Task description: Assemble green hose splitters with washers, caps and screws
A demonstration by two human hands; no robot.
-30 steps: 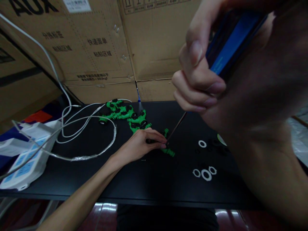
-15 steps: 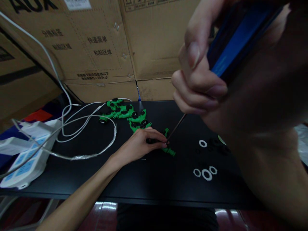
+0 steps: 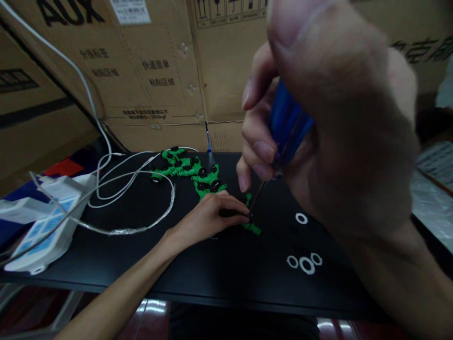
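My right hand [image 3: 339, 113], large and close to the camera, is wrapped round the blue handle of a screwdriver [image 3: 288, 125]. The thin shaft slants down to the left, and its tip meets a green plastic hose splitter [image 3: 252, 229] at the fingertips of my left hand [image 3: 214, 211]. That hand's thumb and fingers pinch the splitter against the table; the fingers hide much of it, so what the tip bears on cannot be made out. Just behind the left hand are more green splitters with black parts [image 3: 186, 165], several in a loose cluster.
White rings [image 3: 306, 265] lie on the black table [image 3: 226, 269] at right. A white power strip [image 3: 46, 226] with plugs stands at left, and a looped white cable [image 3: 123, 231] reaches toward the splitters. Cardboard boxes [image 3: 155, 94] wall off the back.
My right hand and the screwdriver handle have turned, so the handle shows lower and farther left. The view has shifted slightly. My left hand keeps its pinch on the splitter.
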